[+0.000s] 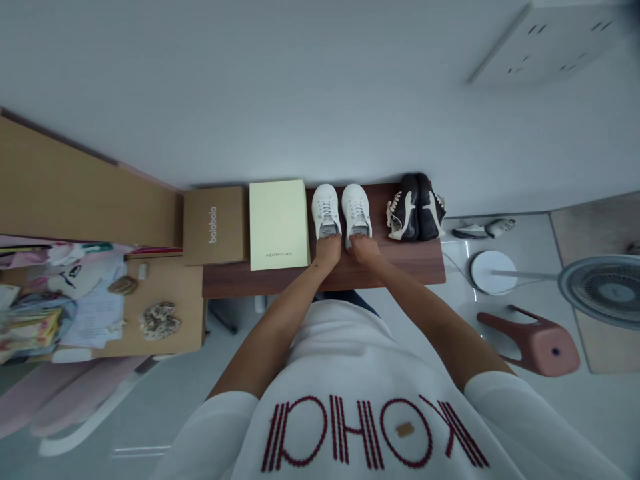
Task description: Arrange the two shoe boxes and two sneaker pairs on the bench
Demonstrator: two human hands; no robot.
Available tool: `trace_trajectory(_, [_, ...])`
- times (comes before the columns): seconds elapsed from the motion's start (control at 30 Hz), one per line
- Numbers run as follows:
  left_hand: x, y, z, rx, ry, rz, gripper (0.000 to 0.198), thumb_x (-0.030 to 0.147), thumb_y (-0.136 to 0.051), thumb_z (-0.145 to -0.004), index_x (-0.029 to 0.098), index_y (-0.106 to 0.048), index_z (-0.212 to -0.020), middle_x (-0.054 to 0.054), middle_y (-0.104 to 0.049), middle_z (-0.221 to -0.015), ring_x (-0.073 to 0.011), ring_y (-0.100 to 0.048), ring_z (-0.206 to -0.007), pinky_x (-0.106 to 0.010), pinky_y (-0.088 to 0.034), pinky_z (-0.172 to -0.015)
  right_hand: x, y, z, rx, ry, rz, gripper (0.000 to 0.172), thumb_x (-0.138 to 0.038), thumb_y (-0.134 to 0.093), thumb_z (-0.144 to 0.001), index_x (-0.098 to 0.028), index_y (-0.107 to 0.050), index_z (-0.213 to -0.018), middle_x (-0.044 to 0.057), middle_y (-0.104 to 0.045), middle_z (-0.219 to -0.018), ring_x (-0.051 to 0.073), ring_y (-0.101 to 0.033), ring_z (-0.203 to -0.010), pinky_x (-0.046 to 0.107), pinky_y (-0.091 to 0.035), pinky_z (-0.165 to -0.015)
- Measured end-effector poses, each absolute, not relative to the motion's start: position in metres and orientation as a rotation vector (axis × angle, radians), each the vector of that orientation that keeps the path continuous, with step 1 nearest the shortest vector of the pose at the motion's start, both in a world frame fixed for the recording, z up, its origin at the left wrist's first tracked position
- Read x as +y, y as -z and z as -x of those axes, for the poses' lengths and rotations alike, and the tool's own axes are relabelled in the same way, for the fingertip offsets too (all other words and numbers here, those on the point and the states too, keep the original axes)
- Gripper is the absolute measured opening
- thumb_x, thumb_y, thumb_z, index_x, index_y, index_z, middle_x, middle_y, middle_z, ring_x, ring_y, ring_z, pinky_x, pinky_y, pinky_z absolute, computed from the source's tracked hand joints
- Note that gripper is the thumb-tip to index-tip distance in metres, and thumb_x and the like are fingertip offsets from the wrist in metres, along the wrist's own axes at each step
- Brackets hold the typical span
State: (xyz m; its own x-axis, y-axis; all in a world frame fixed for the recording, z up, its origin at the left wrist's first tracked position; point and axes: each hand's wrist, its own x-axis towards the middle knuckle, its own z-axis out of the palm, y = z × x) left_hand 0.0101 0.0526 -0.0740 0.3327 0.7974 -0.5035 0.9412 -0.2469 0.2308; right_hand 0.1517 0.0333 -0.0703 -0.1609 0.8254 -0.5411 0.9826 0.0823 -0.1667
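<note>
A pair of white lace-up sneakers stands side by side on a dark wood bench (410, 267), toes toward the wall. My left hand (328, 250) grips the heel of the left sneaker (325, 212). My right hand (363, 249) grips the heel of the right sneaker (356, 211). Just left of them lies a pale yellow shoebox (279, 225), close to my left hand. Beyond it is a brown balabala cardboard box (214, 225). To the right, black-and-white shoes (416, 208) sit on the bench.
A wooden desk (165, 293) with papers and clutter is at the left, beside a tall wooden panel (75, 190). On the floor at the right lie a pink stool (537, 347), a fan (605, 290) with a round white base (493, 272), and a grey shoe (470, 231).
</note>
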Motion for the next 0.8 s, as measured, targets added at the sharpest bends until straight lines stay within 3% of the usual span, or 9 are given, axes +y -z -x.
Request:
trace_trajectory(0.4, [0.06,0.087,-0.006,1.559,0.366,-2.076,0.041,0.015,-0.036,-0.105,0.011,-0.067,-0.132,-0.02,-0.075,-0.124,-0.0312,-0.07,-0.118,-0.039,-0.048,-0.099,0.048,0.079,-0.14,2.058,0.733,-1.79,0.026,-0.018,-0.054,-0.105,-0.01,-0.068,-0.125,0.023,-0.071,-0.133,0.028,-0.069,-0.121,0.032,-0.055,-0.096])
trace_trajectory(0.6, [0.059,0.087,-0.007,1.568,0.346,-2.095,0.042,0.012,-0.034,-0.105,0.01,-0.068,-0.129,-0.02,-0.076,-0.121,-0.0293,-0.071,-0.116,-0.037,-0.049,-0.097,0.05,0.083,-0.135,2.056,0.714,-1.807,0.038,-0.008,-0.038,-0.106,-0.01,-0.069,-0.128,0.023,-0.072,-0.13,0.027,-0.071,-0.118,0.034,-0.056,-0.096])
trace_trajectory(0.8, [0.056,0.078,-0.006,1.607,0.339,-2.045,0.04,0.01,-0.038,-0.103,0.009,-0.065,-0.132,-0.022,-0.075,-0.124,-0.0299,-0.07,-0.118,-0.037,-0.048,-0.098,0.05,0.079,-0.131,2.061,0.696,-1.823,0.037,-0.011,-0.041,-0.104,-0.009,-0.068,-0.13,0.024,-0.07,-0.134,0.029,-0.068,-0.121,0.037,-0.056,-0.099])
